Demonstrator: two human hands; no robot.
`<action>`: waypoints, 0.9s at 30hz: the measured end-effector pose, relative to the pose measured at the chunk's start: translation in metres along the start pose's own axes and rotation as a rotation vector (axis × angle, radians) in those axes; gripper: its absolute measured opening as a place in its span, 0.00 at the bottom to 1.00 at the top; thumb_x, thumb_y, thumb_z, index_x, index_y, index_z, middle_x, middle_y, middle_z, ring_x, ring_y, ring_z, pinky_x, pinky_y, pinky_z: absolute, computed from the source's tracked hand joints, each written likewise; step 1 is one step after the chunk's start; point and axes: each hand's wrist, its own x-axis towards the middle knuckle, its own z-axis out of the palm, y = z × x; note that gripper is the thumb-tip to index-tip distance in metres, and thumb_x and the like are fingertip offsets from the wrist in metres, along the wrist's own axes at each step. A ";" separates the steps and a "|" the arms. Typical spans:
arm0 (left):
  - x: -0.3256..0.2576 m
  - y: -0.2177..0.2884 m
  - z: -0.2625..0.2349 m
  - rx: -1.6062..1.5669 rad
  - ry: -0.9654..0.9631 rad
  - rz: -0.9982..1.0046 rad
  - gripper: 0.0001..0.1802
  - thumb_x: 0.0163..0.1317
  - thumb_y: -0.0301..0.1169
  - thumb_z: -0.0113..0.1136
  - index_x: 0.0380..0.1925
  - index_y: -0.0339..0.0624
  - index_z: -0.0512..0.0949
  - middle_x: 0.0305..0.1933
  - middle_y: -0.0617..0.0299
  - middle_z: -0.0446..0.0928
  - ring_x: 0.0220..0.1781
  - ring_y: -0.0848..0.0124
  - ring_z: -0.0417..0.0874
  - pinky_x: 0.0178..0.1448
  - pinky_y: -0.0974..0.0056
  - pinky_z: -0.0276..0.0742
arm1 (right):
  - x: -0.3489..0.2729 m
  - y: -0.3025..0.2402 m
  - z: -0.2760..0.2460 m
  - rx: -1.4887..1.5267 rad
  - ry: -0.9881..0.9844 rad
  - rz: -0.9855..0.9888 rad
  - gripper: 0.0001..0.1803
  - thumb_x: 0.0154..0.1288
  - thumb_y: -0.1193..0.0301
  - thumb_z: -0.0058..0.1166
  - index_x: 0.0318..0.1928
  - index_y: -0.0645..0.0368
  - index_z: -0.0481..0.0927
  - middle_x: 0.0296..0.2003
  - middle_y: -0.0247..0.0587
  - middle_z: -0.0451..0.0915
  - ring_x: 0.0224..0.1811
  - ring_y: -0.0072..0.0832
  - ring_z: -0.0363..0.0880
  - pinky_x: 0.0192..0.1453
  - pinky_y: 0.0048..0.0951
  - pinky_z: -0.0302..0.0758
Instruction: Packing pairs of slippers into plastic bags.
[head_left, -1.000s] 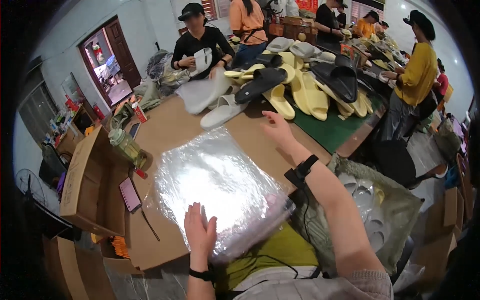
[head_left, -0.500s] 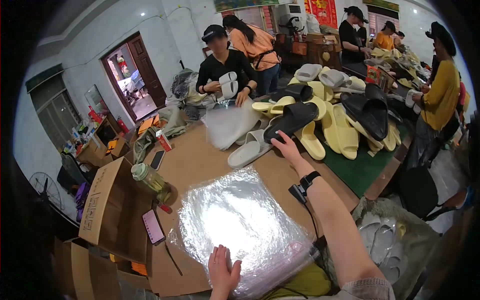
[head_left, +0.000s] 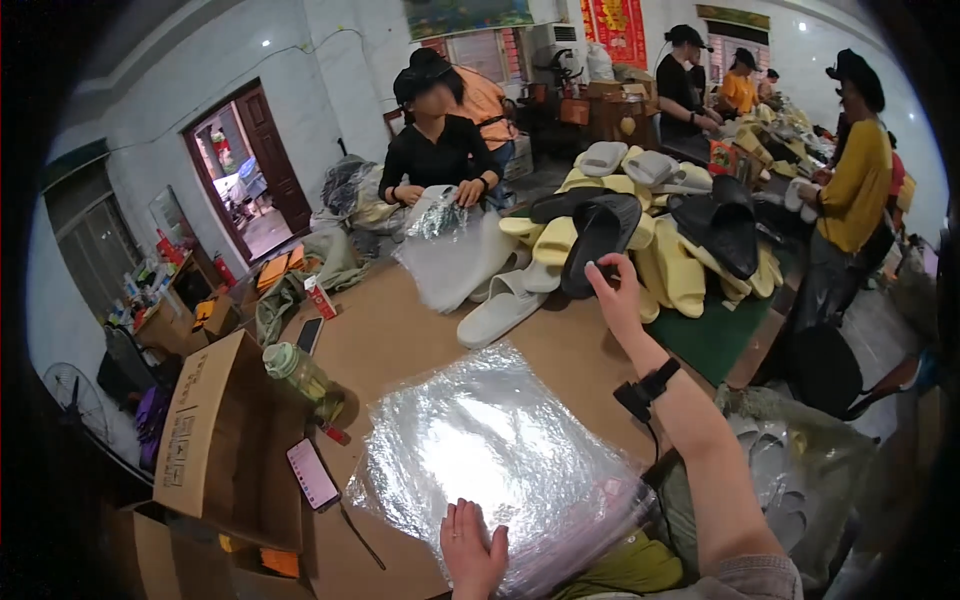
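Note:
My left hand (head_left: 472, 548) lies flat, fingers stretched out, on a stack of shiny clear plastic bags (head_left: 470, 420) on the cardboard-covered table (head_left: 385, 325). Reaching out to the pile, my right hand (head_left: 618, 293) pinches the near end of a black slipper (head_left: 603, 238), which stands tilted against other slippers. Around it are pale yellow slippers (head_left: 672, 272) and another black slipper (head_left: 722, 228). A light grey slipper (head_left: 502, 310) rests on the table left of my right hand. A band with a small black device (head_left: 645, 390) circles my right wrist.
An open cardboard box (head_left: 215, 420), a green-lidded bottle (head_left: 300, 372) and a phone (head_left: 313, 474) are at left. Across the table a person (head_left: 440, 150) handles a clear bag (head_left: 455, 250). A sack of wrapped slippers (head_left: 790, 470) stands at right.
My right hand has closed on the black slipper, whose far end has swung up and left. The person opposite has brought the slippers into the bag. My view has shifted slightly.

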 end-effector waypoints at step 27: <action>-0.005 -0.019 0.013 -0.017 0.157 0.054 0.34 0.61 0.43 0.62 0.62 0.31 0.71 0.67 0.39 0.71 0.71 0.41 0.65 0.75 0.44 0.58 | -0.205 -0.063 -0.151 0.228 -0.440 0.412 0.12 0.67 0.76 0.49 0.51 0.58 0.74 0.40 0.31 0.74 0.45 0.18 0.70 0.52 0.21 0.67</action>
